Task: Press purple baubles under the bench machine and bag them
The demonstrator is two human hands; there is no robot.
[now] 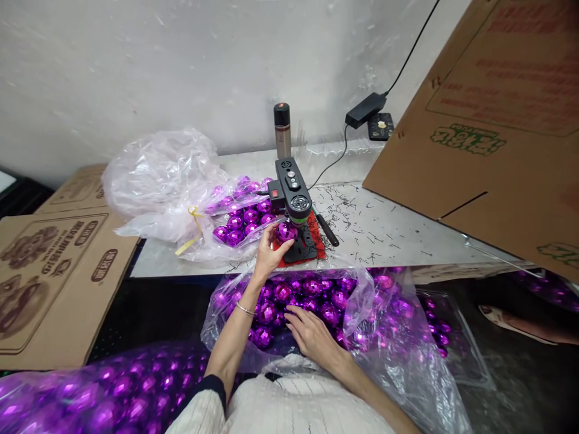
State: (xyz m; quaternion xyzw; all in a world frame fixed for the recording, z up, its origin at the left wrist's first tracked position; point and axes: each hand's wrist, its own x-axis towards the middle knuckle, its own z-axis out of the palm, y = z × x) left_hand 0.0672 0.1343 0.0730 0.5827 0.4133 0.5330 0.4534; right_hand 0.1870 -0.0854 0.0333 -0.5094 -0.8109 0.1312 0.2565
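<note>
My left hand (270, 252) pinches a shiny purple mirror-faceted bauble (286, 231) between thumb and fingers. It holds the bauble beneath the head of a small black drill-press-like machine (293, 187), close to the machine's black base. Lower down, my right hand (311, 335) has its fingers stretched out, resting over purple baubles (312, 287) in an open clear plastic bag (362, 301) at my lap. Whether its fingertips grip any of them is hidden, though none shows in the hand. A red mat (320, 244) lies under the machine, and a black-handled lever (326, 229) sticks out on its right.
Left of the machine lies a tied plastic bag (158, 181) beside more purple baubles. A flask (282, 132) and a power adapter (365, 110) are behind. Dark wire bits litter the table (357, 241). Cardboard boxes (488, 138) flank the right; flat cardboard (58, 277) the left. Someone's foot (511, 322) shows at right.
</note>
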